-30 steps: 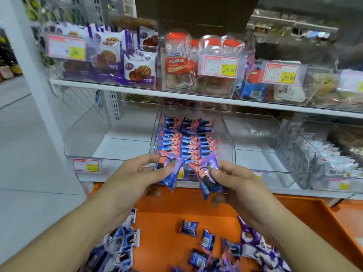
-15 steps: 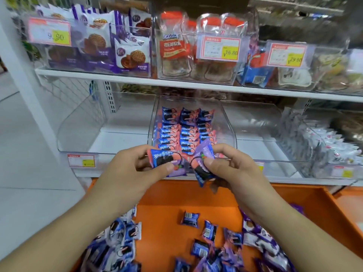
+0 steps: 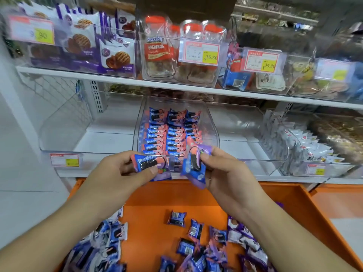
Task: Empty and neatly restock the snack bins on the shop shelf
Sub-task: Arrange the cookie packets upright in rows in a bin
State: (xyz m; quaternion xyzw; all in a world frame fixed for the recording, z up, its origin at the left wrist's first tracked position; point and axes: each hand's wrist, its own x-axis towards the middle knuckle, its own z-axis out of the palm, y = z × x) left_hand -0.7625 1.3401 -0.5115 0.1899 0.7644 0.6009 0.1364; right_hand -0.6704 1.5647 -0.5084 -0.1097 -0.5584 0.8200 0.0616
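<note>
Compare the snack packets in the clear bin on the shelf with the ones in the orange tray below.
The packets in the clear bin stand in neat overlapping rows, while the packets in the orange tray lie scattered at all angles. The bin packets all face forward, blue and pink; the tray packets show mixed sides, and some look purple. The bin packets fill the bin from back to front; the tray packets leave bare patches of the tray. Both are small wrapped biscuit packets.

The scene is bright and evenly lit, with only soft, weak shadows. The clear bins show pale glare on their walls. The wide lens bends the upper shelf into a curve. The price tag at top left is blurred, and the far right edge is also unsharp.
</note>
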